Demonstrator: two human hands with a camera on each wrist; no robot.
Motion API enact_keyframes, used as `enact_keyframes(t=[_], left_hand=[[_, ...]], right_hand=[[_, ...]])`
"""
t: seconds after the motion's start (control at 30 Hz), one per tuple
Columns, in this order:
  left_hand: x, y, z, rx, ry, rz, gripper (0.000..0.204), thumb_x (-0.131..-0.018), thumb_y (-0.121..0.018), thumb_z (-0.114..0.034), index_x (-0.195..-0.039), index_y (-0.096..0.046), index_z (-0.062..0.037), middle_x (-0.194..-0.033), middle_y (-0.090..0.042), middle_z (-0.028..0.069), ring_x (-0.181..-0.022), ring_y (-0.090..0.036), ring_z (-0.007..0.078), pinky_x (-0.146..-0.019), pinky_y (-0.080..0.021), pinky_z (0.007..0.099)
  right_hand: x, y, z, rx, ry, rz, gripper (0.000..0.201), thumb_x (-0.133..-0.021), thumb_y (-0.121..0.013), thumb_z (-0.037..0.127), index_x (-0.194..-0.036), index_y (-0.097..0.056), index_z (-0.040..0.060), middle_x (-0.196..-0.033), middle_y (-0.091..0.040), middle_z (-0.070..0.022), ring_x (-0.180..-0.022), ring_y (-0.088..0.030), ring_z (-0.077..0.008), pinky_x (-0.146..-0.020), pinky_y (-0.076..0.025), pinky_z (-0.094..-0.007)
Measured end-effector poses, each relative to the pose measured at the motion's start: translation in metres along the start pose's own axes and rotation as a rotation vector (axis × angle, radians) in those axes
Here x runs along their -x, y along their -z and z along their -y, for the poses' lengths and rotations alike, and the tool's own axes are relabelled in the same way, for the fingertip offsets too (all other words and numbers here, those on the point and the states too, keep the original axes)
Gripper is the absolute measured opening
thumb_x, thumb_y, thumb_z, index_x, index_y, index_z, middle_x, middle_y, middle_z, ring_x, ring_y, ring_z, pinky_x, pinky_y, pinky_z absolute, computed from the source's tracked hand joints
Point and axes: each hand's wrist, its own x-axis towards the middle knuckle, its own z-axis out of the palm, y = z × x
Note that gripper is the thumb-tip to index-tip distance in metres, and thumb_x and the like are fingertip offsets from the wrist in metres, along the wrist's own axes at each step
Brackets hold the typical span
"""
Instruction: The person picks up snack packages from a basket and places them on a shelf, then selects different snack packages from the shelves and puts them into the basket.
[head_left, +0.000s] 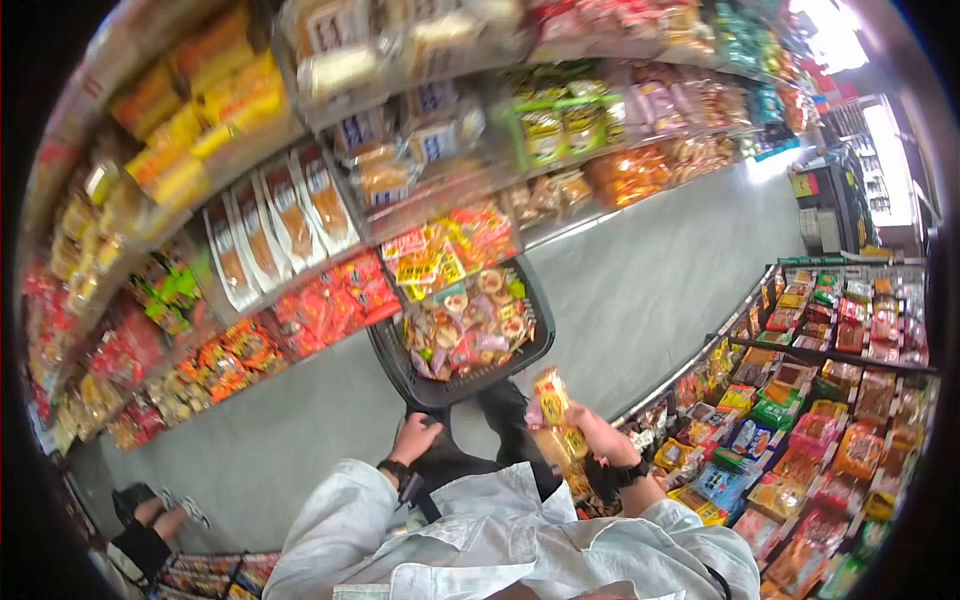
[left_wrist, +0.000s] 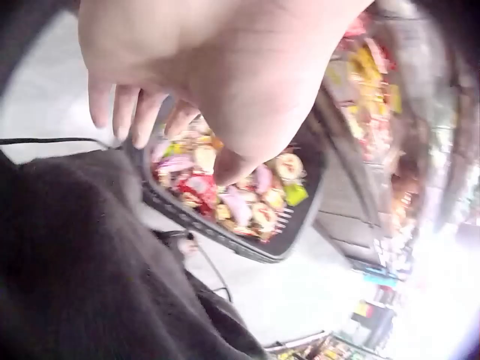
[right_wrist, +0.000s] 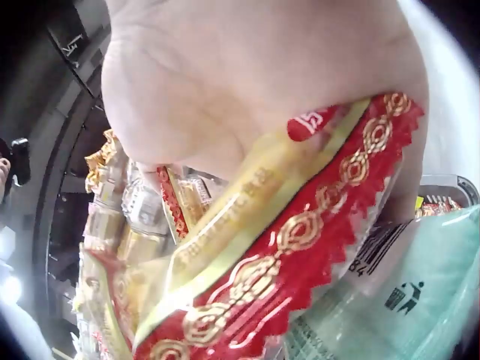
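Note:
My left hand [head_left: 415,437] hangs beside the near left corner of a black shopping basket [head_left: 470,389], holding nothing. In the left wrist view its fingers [left_wrist: 125,112] extend loosely, and the hand overlaps the basket. Inside the basket lie many small wrapped snacks [head_left: 468,335]. To the right of the basket, my right hand [head_left: 597,432] grips a clear snack packet [head_left: 551,398] with yellow and red printing. Seen close in the right wrist view, the packet's red end [right_wrist: 296,236] has gold patterns and a zigzag edge. A teal package [right_wrist: 420,296] with a barcode shows just beyond it.
Shelves of bagged snacks [head_left: 335,305] curve along the far side and left, right behind the basket. A rack of colourful packets [head_left: 790,420] stands close on my right. Grey floor [head_left: 640,270] runs between them. Another person's legs [head_left: 160,520] show at lower left.

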Motion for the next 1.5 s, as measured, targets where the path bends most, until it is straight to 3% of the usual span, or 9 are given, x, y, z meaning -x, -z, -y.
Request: enact_keyframes(t=[0.07,0.27,0.4,0.63,0.77,0.9,1.27,1.4,1.5], left_hand=[[0.05,0.002,-0.063,0.25,-0.151,0.114,0.059,-0.099,-0.069,-0.042,-0.141,-0.053,-0.0025,-0.127,-0.067,0.0167,-0.116,-0.064,0.0209,-0.098,-0.052,0.0359],[0.205,-0.038,-0.222,0.635,-0.313,0.398,0.07,-0.106,-0.056,-0.046,-0.163,-0.025,-0.0183,-0.15,-0.047,0.012,-0.139,-0.048,0.0273,-0.111,-0.045,0.0482],[0.23,-0.115,-0.251,0.712,-0.354,0.491,0.071,-0.108,-0.048,-0.051,-0.166,-0.019,-0.0215,-0.163,-0.036,0.012,-0.146,-0.042,0.0291,-0.116,-0.04,0.0535],[0.269,-0.227,-0.312,0.47,-0.586,0.428,0.067,-0.111,-0.048,-0.039,-0.164,-0.021,-0.0114,-0.157,-0.046,0.0126,-0.143,-0.046,0.0255,-0.116,-0.041,0.0409],[0.246,-0.263,-0.338,0.014,-0.827,0.447,0.064,-0.104,-0.065,-0.025,-0.156,-0.035,-0.0059,-0.145,-0.054,0.0108,-0.134,-0.053,0.0209,-0.112,-0.046,0.0387],[0.249,-0.298,-0.37,0.037,-0.778,0.555,0.046,-0.102,-0.068,-0.017,-0.143,-0.049,-0.0056,-0.137,-0.058,0.0047,-0.126,-0.057,0.0155,-0.101,-0.052,0.0328],[0.177,-0.366,-0.475,0.045,-0.715,0.815,0.033,-0.104,-0.067,-0.017,-0.127,-0.047,-0.0043,-0.149,-0.053,0.0163,-0.136,-0.052,0.0221,-0.114,-0.043,0.0407],[0.137,-0.379,-0.545,0.239,-0.55,0.865,0.033,-0.109,-0.057,-0.029,-0.129,-0.042,-0.0056,-0.15,-0.052,0.0195,-0.137,-0.053,0.0278,-0.114,-0.046,0.0439],[0.116,-0.392,-0.602,0.296,-0.496,0.838,0.036,-0.11,-0.054,-0.033,-0.129,-0.042,-0.0053,-0.151,-0.051,0.0201,-0.137,-0.054,0.029,-0.112,-0.048,0.0452]], right_hand=[[0.024,0.009,-0.029,-0.027,0.075,0.052,0.05,-0.098,-0.044,0.035,-0.131,-0.058,-0.0002,-0.126,-0.063,-0.0099,-0.116,-0.061,-0.0215,-0.105,-0.047,-0.0355],[0.082,0.019,-0.061,0.023,0.127,0.132,0.05,-0.108,-0.04,0.026,-0.152,-0.045,0.0034,-0.137,-0.062,-0.0074,-0.121,-0.061,-0.0169,-0.105,-0.047,-0.0321],[0.132,0.043,-0.076,0.108,0.225,0.178,0.05,-0.109,-0.043,0.028,-0.152,-0.044,0.0027,-0.142,-0.056,-0.0069,-0.124,-0.056,-0.0144,-0.105,-0.046,-0.031],[0.202,0.119,-0.113,-0.027,0.393,0.109,0.045,-0.109,-0.045,0.032,-0.144,-0.05,0.005,-0.131,-0.061,-0.0056,-0.114,-0.06,-0.0137,-0.099,-0.049,-0.0312],[0.236,0.149,-0.121,-0.098,0.492,0.08,0.041,-0.109,-0.045,0.037,-0.136,-0.055,0.0073,-0.123,-0.063,-0.0037,-0.106,-0.061,-0.012,-0.094,-0.05,-0.0303],[0.255,0.176,-0.121,-0.037,0.58,0.063,0.044,-0.11,-0.042,0.042,-0.135,-0.055,0.008,-0.122,-0.063,-0.0033,-0.104,-0.06,-0.0113,-0.09,-0.05,-0.0289],[0.253,0.286,-0.116,-0.285,0.554,-0.131,0.051,-0.107,-0.047,0.052,-0.131,-0.057,0.009,-0.118,-0.064,-0.0014,-0.104,-0.062,-0.0126,-0.094,-0.051,-0.0294],[0.251,0.354,-0.063,0.22,0.625,-0.259,0.033,-0.103,-0.064,0.037,-0.115,-0.059,0.0075,-0.118,-0.059,-0.005,-0.111,-0.057,-0.0167,-0.098,-0.047,-0.0326],[0.268,0.381,0.012,0.275,0.596,-0.282,0.034,-0.093,-0.079,0.029,-0.108,-0.058,0.0075,-0.114,-0.059,-0.0054,-0.113,-0.055,-0.0184,-0.1,-0.045,-0.0335]])
